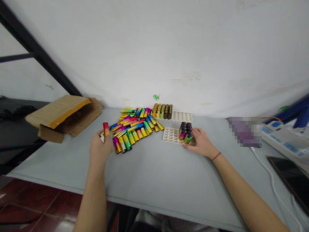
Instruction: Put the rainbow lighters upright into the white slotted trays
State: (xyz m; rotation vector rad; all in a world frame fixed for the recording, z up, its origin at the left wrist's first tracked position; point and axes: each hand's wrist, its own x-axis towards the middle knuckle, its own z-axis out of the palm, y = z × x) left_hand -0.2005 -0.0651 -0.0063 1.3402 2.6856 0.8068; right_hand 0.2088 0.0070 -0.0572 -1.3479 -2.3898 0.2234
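Observation:
My left hand (100,146) is closed around a shiny red-and-yellow lighter (106,128), held upright left of a heap of metallic rainbow-coloured lighters (131,130). Across the table, my right hand (201,142) grips the right end of a white tray (170,134) with round holes, thumb at its front edge and fingers behind. Several lighters with black tops (185,132) stand upright in the tray's right-hand rows, beside my fingers. The tray's left part shows bare holes.
Behind, rows of upright lighters (163,111) stand next to a second white tray (182,116) near the wall. An open cardboard box (67,112) lies at the left. On the right are a power strip (287,141), a dark phone (289,177) and a white cable (270,175).

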